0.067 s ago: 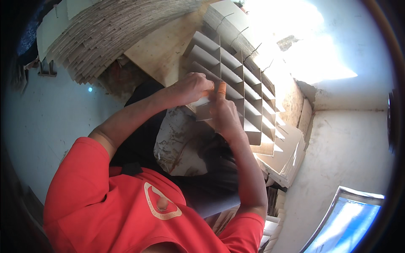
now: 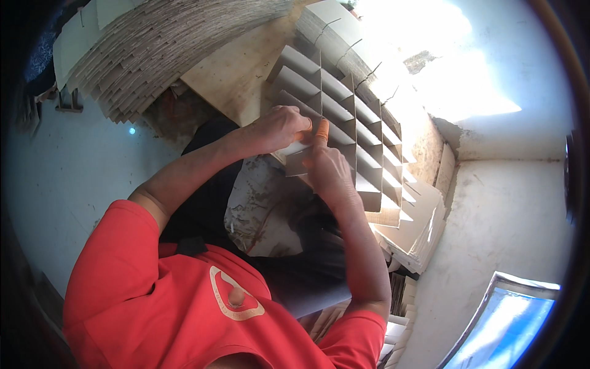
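A grey-brown cardboard divider, made of strips crossing into a grid of open cells, stands tilted on the work surface in front of me. My left hand is closed on its near left edge, fingers curled and knuckles up. Beside it, my right hand pinches the near edge of the same divider, with one finger stretched up along a strip. Orange covers wrap a finger on each hand. The two hands almost touch. The fingertips and the strip ends between them are partly hidden.
Tall stacks of cardboard strips fill the far left. Thin upright wires rise behind the divider, beside another strip stack. Flat cardboard sheets lie to the right, near the wall. A wooden board extends behind my left hand.
My right hand has shifted very slightly left at the divider's edge. My left hand and the divider look almost unmoved.
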Demonstrator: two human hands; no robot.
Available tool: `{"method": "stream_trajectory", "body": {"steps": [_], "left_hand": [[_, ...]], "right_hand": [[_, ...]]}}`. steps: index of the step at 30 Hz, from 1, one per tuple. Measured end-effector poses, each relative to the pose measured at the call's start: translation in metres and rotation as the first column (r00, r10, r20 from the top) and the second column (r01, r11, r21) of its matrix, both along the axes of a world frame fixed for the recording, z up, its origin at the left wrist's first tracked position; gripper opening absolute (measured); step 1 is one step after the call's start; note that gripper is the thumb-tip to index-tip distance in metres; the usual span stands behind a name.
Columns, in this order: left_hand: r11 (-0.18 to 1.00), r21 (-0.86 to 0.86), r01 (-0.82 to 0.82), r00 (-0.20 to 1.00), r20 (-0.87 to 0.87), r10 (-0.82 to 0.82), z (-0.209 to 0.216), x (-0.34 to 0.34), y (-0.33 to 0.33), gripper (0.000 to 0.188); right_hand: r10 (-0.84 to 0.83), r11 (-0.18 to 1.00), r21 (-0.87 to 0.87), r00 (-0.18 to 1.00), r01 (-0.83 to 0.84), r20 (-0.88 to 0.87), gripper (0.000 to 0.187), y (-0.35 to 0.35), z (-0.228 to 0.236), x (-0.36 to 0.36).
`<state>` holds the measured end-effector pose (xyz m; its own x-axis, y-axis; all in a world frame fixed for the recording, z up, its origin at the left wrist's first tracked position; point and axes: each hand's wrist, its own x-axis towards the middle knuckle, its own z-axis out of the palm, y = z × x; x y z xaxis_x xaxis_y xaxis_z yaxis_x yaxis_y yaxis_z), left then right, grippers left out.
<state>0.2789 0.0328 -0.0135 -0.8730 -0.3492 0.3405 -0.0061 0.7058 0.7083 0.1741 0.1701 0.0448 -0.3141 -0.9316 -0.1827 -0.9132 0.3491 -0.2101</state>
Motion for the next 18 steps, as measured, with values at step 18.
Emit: {"method": "stream_trajectory", "body": {"steps": [18], "left_hand": [[0.852,-0.479,0.214,0.968,0.224,-0.117,0.022,-0.099,-0.082,0.083]], "right_hand": [[-0.123,0.933,-0.171,0.725,0.317,0.677,0.051,0.048,-0.001,-0.135]]}}
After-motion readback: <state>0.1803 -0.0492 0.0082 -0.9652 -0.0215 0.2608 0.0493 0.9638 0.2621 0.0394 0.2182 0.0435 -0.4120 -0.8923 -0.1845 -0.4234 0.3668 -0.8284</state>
